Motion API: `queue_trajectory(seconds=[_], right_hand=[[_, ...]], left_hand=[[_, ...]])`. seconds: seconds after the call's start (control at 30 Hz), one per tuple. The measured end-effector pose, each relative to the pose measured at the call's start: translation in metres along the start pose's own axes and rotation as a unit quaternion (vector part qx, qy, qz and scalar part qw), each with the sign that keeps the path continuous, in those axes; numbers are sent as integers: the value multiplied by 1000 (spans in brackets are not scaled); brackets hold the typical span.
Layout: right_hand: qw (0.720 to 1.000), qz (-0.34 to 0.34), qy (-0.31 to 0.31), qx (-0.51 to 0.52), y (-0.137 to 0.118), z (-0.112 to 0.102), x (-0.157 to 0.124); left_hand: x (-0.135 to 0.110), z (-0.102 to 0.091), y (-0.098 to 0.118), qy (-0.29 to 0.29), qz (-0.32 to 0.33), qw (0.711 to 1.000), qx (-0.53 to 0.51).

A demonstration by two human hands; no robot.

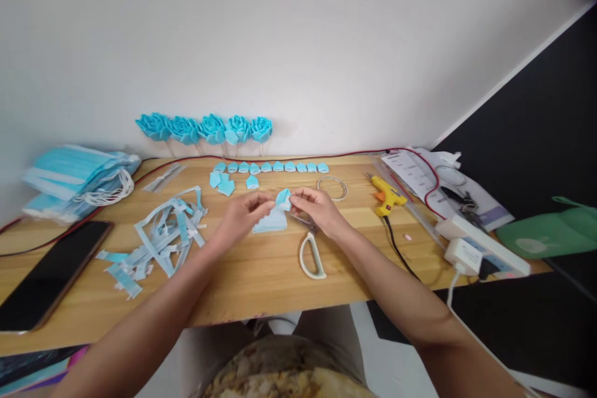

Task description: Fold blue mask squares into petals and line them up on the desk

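Both hands meet over the middle of the wooden desk point(261, 280). My left hand point(243, 216) and my right hand point(316, 206) each pinch a small folded blue fabric piece point(282, 199) between fingertips. Just under it a stack of blue fabric squares point(272, 222) lies on the desk. White-handled scissors point(311, 252) rest below my right hand. A row of several folded blue petals point(270, 167) lines the back, with a few more petals point(224, 183) to its left. Several finished blue fabric roses point(205, 128) lean against the wall.
Blue strip scraps point(158, 236) lie left of centre, a pile of face masks point(77, 180) far left, a dark phone point(51, 273) front left. A wire ring point(333, 187), yellow glue gun point(387, 194), papers point(420, 177), power strip point(480, 242) and green pouch point(550, 233) sit right.
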State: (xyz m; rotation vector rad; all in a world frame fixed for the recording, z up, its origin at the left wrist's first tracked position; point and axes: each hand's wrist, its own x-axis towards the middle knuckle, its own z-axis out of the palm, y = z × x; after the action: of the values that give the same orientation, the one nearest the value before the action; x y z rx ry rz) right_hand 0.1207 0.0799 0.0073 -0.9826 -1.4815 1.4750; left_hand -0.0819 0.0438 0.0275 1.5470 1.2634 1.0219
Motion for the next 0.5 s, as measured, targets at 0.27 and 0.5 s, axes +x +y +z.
queue_trajectory(seconds=[0.27, 0.5], right_hand=[[954, -106, 42, -279, -15, -2, 36], [819, -223, -21, -529, 8, 4, 82]], left_hand=[[11, -63, 5, 113, 81, 948, 287], [28, -32, -30, -34, 162, 848, 504]])
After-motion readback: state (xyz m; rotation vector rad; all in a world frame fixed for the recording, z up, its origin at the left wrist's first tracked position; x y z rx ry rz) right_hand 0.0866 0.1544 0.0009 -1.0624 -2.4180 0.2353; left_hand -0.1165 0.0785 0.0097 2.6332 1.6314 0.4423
